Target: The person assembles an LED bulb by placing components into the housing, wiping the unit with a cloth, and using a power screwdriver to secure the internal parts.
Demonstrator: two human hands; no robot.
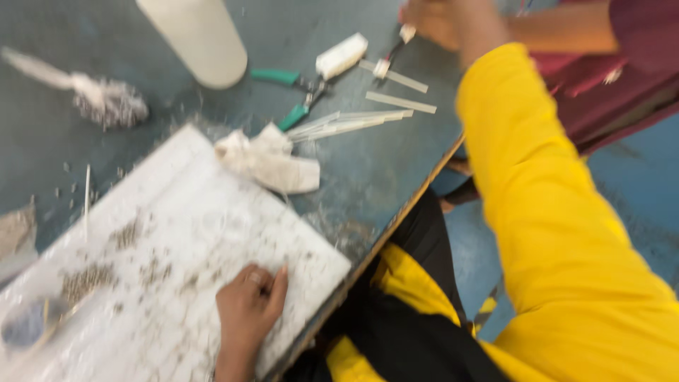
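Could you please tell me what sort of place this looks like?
Probably a small workshop bench: green-handled pliers and thin white plastic strips lie on a scuffed grey-blue worktable, and the left hand rests on a white board strewn with tiny grey bits.
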